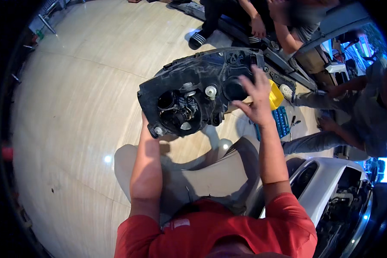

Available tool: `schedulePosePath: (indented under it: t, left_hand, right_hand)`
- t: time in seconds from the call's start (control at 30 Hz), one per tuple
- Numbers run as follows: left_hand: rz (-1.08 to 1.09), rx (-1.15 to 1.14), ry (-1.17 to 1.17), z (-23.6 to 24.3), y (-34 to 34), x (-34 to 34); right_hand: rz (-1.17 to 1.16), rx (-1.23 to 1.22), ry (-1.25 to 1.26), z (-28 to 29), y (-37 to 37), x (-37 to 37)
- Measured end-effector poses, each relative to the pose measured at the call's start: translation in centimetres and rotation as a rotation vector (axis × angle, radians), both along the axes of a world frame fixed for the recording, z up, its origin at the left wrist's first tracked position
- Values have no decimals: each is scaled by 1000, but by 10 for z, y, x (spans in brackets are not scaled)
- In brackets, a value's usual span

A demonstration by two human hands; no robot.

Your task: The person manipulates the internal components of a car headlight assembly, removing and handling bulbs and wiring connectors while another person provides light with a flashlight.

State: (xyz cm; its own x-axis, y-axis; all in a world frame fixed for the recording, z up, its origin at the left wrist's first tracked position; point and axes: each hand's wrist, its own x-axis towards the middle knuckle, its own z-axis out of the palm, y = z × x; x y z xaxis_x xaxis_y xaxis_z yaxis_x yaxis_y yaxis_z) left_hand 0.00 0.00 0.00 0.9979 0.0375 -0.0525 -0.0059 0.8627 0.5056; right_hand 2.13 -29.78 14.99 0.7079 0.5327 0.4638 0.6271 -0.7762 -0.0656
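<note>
A black car headlight housing (193, 92), its back toward me, is held up in front of my knees. My left hand (145, 121) supports its left end from beneath; the fingers are hidden behind the housing. At the other end, my right hand (258, 99) is open, fingers spread and slightly blurred, beside a round black cap (235, 89). Whether it touches the cap I cannot tell. A white round bulb fitting (210, 91) sits in the middle of the back. On the left, a large round opening (185, 114) shows wiring and inner parts.
A yellow tray (275, 95) and a teal tool case (281, 120) lie on the floor to my right, with a screwdriver (293, 121) beside them. Other people are at the far side and right. A white car part (318, 189) stands at the lower right.
</note>
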Motion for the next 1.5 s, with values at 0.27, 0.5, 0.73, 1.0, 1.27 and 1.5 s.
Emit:
schedulePosePath:
  t: [0.27,0.5,0.73,1.0,1.27,1.5]
  left_hand:
    - [102,255,-79,-27,10,6]
    - [432,825,-530,44,5,-2]
    - [726,1297,-701,115,5,-2]
    - [465,1238,-509,85,-19,-5]
    - [318,1214,-467,68,-28,13]
    - [216,1203,-463,58,-35,2]
  right_hand:
    - [103,1572,827,-130,-86,84]
    - [-22,1429,628,-118,-74,80]
    - [-311,1323,457,-89,-52,24]
    - [-366,1453,343,-89,-82,-15]
    - [-471,1439,303,-82,-76,-28]
    - [-587,1343,245,-67,-42,-38]
